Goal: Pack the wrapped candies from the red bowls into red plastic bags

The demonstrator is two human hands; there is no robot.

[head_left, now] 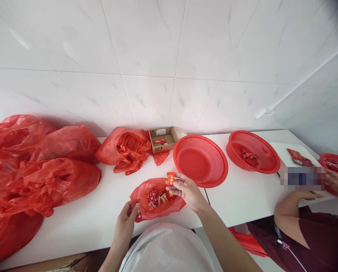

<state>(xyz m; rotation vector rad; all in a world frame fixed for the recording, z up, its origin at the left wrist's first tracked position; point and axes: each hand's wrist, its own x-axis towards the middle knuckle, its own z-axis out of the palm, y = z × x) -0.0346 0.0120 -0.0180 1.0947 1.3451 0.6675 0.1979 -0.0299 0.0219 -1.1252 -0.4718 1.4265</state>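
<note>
In front of me an open red plastic bag [169, 214] lies on the white table, with several small wrapped packets [153, 197] inside. My left hand [127, 214] pinches the bag's left rim between thumb and fingers. Above the bag's right side, my right hand [187, 190] grips a small red packet [170, 178] with yellow lettering. Just beyond that hand stands a red plastic basket [195, 162] with perforated walls and nothing visible inside.
Filled red bags [64, 181] crowd the left side. A cardboard box [163, 139] holding red packets stands by the wall. Another red basket [252, 151] holds some packets. At right, a co-worker's arm [288, 211] reaches over a white board [279, 149].
</note>
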